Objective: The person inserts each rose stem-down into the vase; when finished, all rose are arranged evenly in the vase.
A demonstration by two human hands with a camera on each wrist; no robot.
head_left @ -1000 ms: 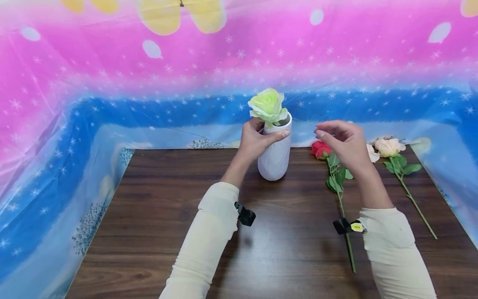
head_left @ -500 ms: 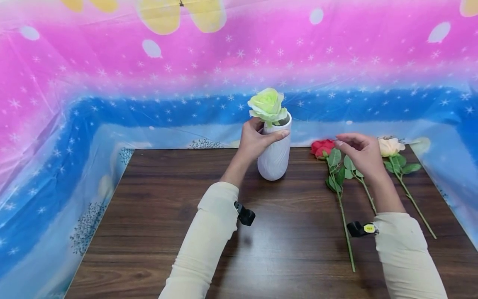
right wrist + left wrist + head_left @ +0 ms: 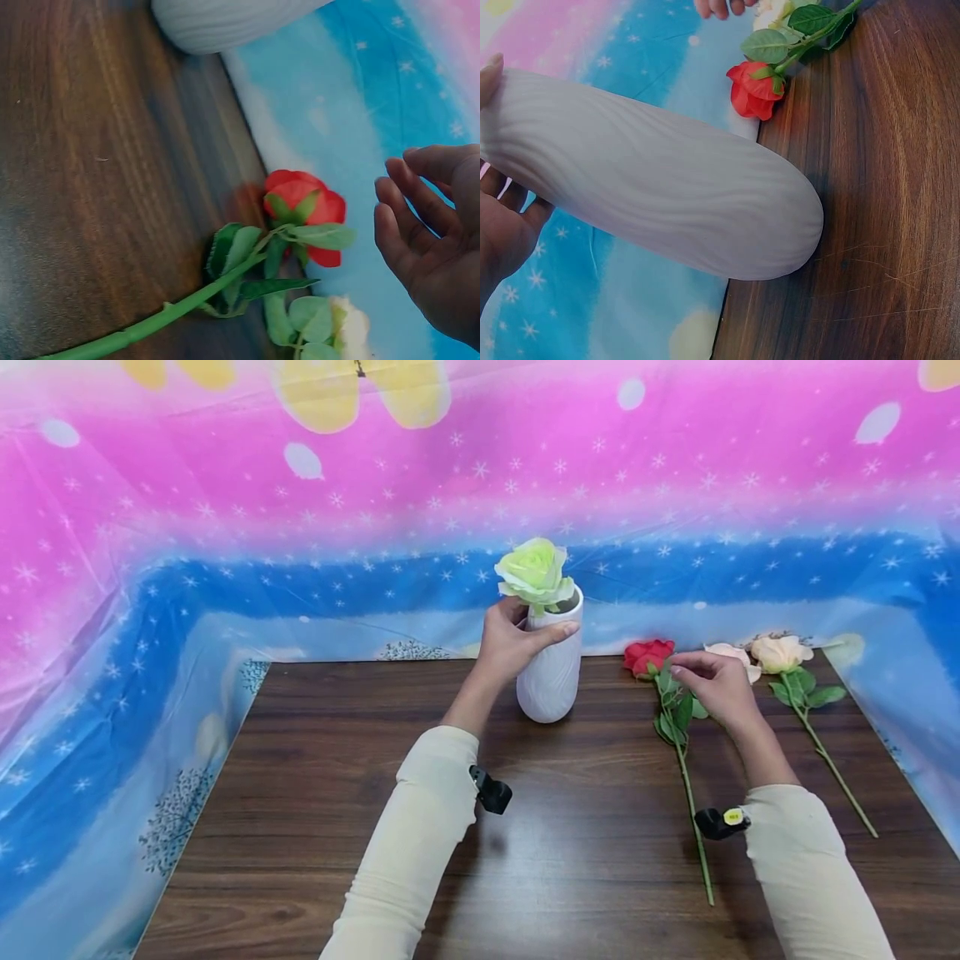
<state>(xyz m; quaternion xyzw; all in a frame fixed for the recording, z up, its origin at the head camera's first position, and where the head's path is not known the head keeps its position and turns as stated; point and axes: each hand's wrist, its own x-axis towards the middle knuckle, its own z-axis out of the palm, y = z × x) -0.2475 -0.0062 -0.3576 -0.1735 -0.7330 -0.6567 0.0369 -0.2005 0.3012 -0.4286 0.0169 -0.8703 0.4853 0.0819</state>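
Observation:
My left hand (image 3: 510, 643) grips the upper part of a white vase (image 3: 551, 685), its thumb across the front near the rim. A pale green rose (image 3: 534, 568) stands in the vase, its bloom above the rim and its stem hidden inside. In the left wrist view the rippled vase (image 3: 667, 180) is tilted by the camera's angle. My right hand (image 3: 723, 689) hovers by a red rose (image 3: 647, 656) lying on the table. The right wrist view shows this hand (image 3: 442, 232) with relaxed, slightly bent fingers and nothing in them, apart from the red bloom (image 3: 326, 206).
Behind my right hand lies a pale pink rose (image 3: 729, 652), partly covered. A cream rose (image 3: 782, 654) with a long stem lies farther right on the dark wooden table (image 3: 337, 810). A pink and blue printed cloth (image 3: 420, 510) hangs behind the table.
My right hand has moved right, then lowered toward the red rose's leaves. My left hand and the vase have stayed in place.

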